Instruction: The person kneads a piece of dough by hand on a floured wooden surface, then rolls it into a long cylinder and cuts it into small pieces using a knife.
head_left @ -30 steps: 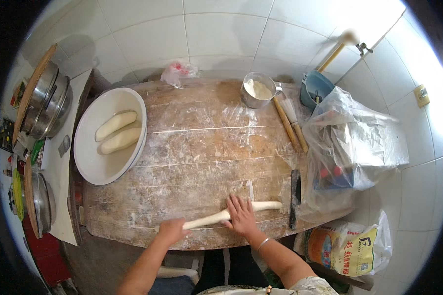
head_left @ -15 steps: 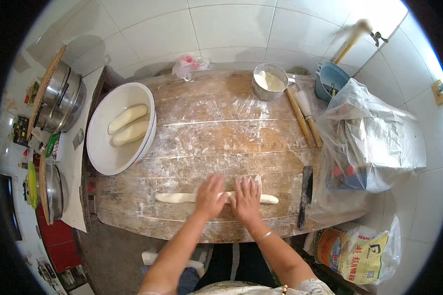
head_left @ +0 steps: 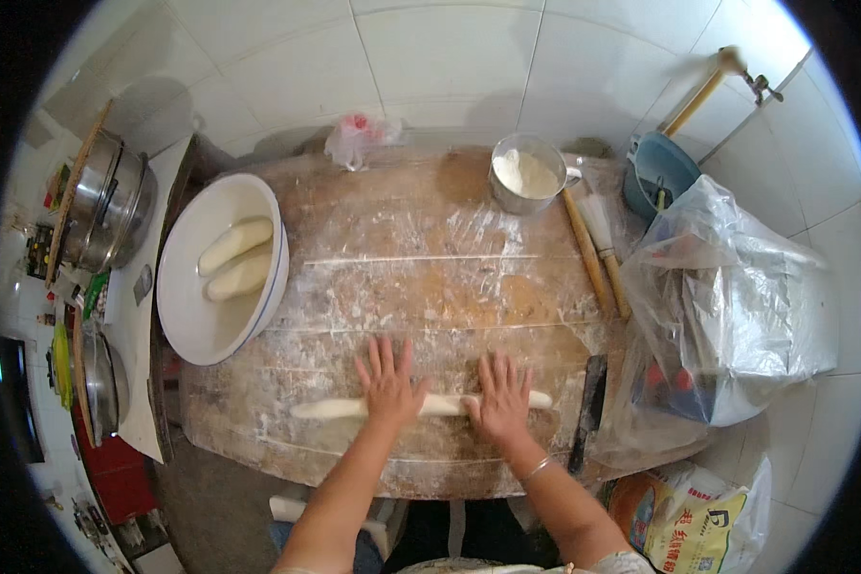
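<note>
A long pale dough rope [head_left: 442,406] lies crosswise near the front of a floured wooden board [head_left: 383,287]. My left hand [head_left: 390,390] is flat on the rope left of its middle, fingers spread and pointing away from me. On its right part rests my right hand [head_left: 502,400], palm down with the fingers stretched. The rope shows between my hands and beyond both of them; the parts under my palms are hidden. A dark-bladed knife [head_left: 589,413] lies to the right of my right hand.
At the left a white basin [head_left: 184,320] holds two dough logs [head_left: 237,258]. Toward the back stand a cup of flour [head_left: 526,177], a rolling pin [head_left: 588,251] and a brush [head_left: 607,251]. Plastic sheeting covers a foil-wrapped box [head_left: 756,306] at the right. A flour sack [head_left: 684,521] sits below.
My hands have moved apart along the rope, the left one leftward and the right one rightward. The rope is slightly longer. The whole view has shifted a little.
</note>
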`<state>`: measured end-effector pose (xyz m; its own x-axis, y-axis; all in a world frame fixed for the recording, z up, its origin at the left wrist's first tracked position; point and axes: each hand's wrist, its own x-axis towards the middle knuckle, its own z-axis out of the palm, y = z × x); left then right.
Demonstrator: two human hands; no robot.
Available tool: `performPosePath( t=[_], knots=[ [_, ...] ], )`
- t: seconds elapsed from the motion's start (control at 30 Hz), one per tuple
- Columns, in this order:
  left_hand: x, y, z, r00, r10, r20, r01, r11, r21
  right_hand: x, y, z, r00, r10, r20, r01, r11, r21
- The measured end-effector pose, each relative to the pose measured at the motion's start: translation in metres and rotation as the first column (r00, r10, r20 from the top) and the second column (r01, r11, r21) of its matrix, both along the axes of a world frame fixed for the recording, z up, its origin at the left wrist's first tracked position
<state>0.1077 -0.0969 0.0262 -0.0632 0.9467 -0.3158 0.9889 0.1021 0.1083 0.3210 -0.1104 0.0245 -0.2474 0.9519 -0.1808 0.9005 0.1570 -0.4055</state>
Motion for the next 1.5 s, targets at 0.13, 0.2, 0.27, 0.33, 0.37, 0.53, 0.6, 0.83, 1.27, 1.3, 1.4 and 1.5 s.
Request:
performPosePath(
  t=[0.13, 0.2, 0.27, 0.33, 0.37, 0.53, 0.6, 0.83, 1.27, 1.3, 1.4, 1.5],
  knots=[
    [-0.013, 0.028, -0.047, 0.979, 0.014, -0.201, 0.060, 0.933, 0.356, -0.009, 0.078, -0.005, 0.995, -0.091, 0.039, 0.082, 0.977, 0.199],
    [0.002, 0.004, -0.022, 1.000, -0.019, -0.025, 0.023, 0.979, 0.202, 0.008, 0.072, 0.000, 0.993, 0.067, 0.099, -0.083, 0.982, 0.170],
    [0.008, -0.043, 0.002, 0.996, -0.033, 0.081, 0.028, 0.998, 0.060, 0.030, 0.039, -0.005, 0.975, 0.203, 0.093, -0.214, 0.968, 0.129],
    [0.010, -0.105, 0.005, 0.995, -0.079, 0.068, 0.080, 0.997, -0.020, 0.063, -0.025, -0.010, 0.967, 0.255, 0.015, -0.255, 0.966, 0.042],
    [0.011, -0.132, 0.003, 0.993, -0.117, 0.033, 0.118, 0.992, -0.047, 0.076, -0.051, -0.008, 0.968, 0.249, -0.033, -0.250, 0.968, -0.030],
    [0.008, -0.132, 0.014, 0.983, -0.083, 0.161, 0.093, 0.994, -0.058, 0.092, -0.048, -0.002, 0.979, 0.205, -0.008, -0.205, 0.976, -0.077],
    [0.005, -0.078, 0.012, 0.989, -0.041, 0.144, 0.038, 0.999, 0.030, 0.078, 0.000, -0.009, 0.990, 0.129, 0.055, -0.128, 0.992, -0.020],
    [-0.019, 0.026, 0.005, 0.966, 0.226, 0.126, -0.252, 0.936, 0.248, 0.003, 0.092, 0.000, 0.998, -0.062, -0.032, 0.067, 0.976, 0.209],
    [-0.067, -0.173, 0.000, 0.988, -0.116, 0.099, 0.113, 0.993, 0.036, -0.064, -0.067, 0.012, 0.939, 0.340, -0.050, -0.337, 0.939, 0.067],
    [-0.071, -0.178, 0.009, 0.982, -0.140, 0.124, 0.142, 0.990, -0.005, -0.059, -0.069, 0.013, 0.935, 0.351, -0.050, -0.348, 0.935, 0.064],
    [-0.087, -0.131, 0.006, 0.956, -0.101, 0.274, 0.072, 0.991, 0.116, -0.077, -0.038, 0.009, 0.969, 0.246, 0.023, -0.247, 0.966, 0.073],
    [-0.095, -0.053, 0.011, 0.989, 0.045, 0.143, -0.053, 0.997, 0.053, -0.107, 0.014, -0.002, 0.995, 0.070, 0.069, -0.076, 0.993, 0.094]
  ],
)
